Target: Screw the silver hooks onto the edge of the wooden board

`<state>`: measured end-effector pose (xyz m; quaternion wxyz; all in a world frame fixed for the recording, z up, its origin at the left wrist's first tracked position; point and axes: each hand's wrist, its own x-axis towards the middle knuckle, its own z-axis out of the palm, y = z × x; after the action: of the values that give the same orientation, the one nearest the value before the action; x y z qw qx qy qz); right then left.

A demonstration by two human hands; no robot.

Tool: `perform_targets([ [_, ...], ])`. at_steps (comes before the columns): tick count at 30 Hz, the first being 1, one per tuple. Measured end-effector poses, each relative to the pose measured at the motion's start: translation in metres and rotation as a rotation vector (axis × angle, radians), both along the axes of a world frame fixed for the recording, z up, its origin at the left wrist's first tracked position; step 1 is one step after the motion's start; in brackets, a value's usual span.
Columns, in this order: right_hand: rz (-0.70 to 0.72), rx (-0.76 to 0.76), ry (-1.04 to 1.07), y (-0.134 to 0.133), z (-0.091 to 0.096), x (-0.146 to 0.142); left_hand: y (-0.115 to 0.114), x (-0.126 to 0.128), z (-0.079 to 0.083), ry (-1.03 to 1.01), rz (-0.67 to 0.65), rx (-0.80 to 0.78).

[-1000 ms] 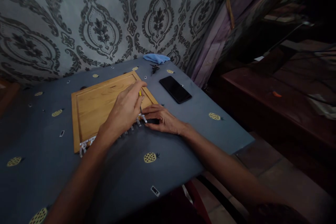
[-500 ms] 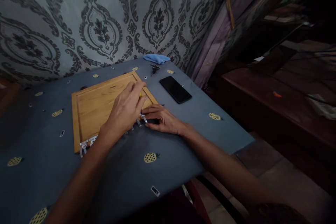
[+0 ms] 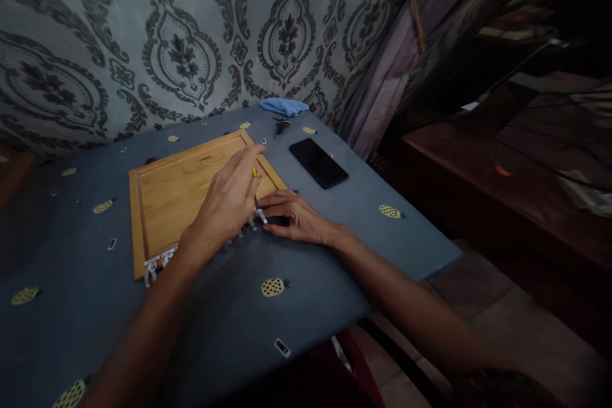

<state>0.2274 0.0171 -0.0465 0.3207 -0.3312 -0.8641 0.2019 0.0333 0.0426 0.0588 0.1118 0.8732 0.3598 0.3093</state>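
Note:
A framed wooden panel lies flat on the table, with a row of silver metal hooks along its near edge. Closed around a screwdriver, my left hand is over the panel's right part. Only a bit of the tool's yellow handle and its thin shaft show; the shaft points down at the rightmost hook. My right hand rests at the panel's near right corner, thumb and fingers pinching around that end hook. My left forearm hides the middle of the row.
A black phone lies right of the panel. Behind it are a small bunch of keys and a blue cloth against the patterned wall. The table has its right edge beside a dark red bench.
My left hand has turned slightly on the screwdriver, its fingers straighter and closer together. My right hand stays in place at the end hook. The view has shifted very slightly.

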Motion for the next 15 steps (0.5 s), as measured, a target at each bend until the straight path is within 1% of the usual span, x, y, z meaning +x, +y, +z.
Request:
perform_targets([
  [3,0.001,0.004,-0.002,0.0,0.0003,-0.0001,-0.0001,0.0001,0.0002,0.011,-0.009,-0.025],
  [7,0.002,0.01,0.0,-0.0006,0.0015,-0.0003,-0.0021,0.0005,0.0009,0.057,0.013,-0.055],
  [12,0.001,0.018,-0.004,-0.0009,0.0016,-0.0004,-0.0029,-0.0006,-0.0002,0.081,0.057,0.016],
  [15,0.003,0.024,-0.004,-0.0003,0.0006,-0.0003,-0.0015,-0.0014,-0.0021,0.06,0.051,0.038],
])
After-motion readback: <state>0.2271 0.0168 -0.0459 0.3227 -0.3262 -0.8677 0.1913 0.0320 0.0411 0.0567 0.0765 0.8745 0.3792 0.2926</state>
